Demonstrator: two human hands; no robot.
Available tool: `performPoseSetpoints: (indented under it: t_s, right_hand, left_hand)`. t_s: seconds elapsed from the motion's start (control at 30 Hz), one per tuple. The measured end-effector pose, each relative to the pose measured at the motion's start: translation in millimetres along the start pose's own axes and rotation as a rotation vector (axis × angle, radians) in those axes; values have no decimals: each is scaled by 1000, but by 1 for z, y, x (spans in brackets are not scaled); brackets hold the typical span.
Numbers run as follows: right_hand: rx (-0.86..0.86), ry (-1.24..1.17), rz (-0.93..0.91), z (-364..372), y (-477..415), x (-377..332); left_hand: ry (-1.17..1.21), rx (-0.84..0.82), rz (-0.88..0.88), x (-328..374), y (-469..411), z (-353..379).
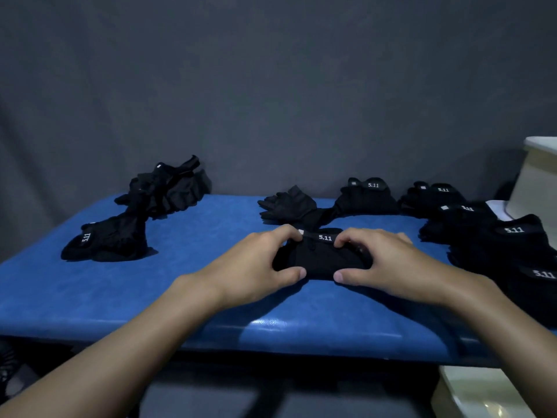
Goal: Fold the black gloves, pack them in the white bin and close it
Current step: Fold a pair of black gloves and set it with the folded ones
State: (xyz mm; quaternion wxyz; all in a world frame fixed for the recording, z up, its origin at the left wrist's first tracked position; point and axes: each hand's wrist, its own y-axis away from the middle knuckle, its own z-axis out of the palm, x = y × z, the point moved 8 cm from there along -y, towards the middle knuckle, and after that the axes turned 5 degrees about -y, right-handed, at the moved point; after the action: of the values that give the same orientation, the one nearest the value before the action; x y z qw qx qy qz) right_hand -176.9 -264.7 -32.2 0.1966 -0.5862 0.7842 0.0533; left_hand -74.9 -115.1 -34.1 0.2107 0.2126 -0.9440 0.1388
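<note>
At the middle of the surface (180,291): a black glove (319,257) with a 5.11 label is being pressed into a compact fold on the blue top.
Left grip (259,267): closed on the glove's left end, with the thumb at the near edge and the fingers curled over the far edge.
Right grip (382,263): closed on the glove's right end in the same way.
Far left: an unfolded heap (162,191) is seen, with another crumpled glove (105,242) just in front of it.
Behind the held glove: one loose glove (286,205) lies spread out, fingers showing.
Right side: folded gloves (367,197) are set in a row along the back, and a folded stack (512,242) lies nearer the edge.
White bin (536,182): cut off by the right edge of the view, so its inside is hidden and whether anything is packed cannot be told.
Done, as judged: a good share of the folding is finished.
Left, as judged: the present fold, the loose glove and the left heap are to be folded. Everything is then to be packed and the bin closed.
</note>
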Motion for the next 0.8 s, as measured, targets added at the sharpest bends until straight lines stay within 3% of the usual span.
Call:
performPoseSetpoints:
  t_s: [0.23, 0.43, 0.8]
  right_hand:
    - [72, 235, 139, -30, 5, 36]
    - [200, 434, 162, -42, 1, 47]
    - [292, 480, 216, -46, -8, 62]
  left_hand:
    - [-7, 89, 59, 27, -40, 26]
    - [-239, 223, 153, 47, -74, 36]
    - [-335, 336, 201, 53, -104, 41]
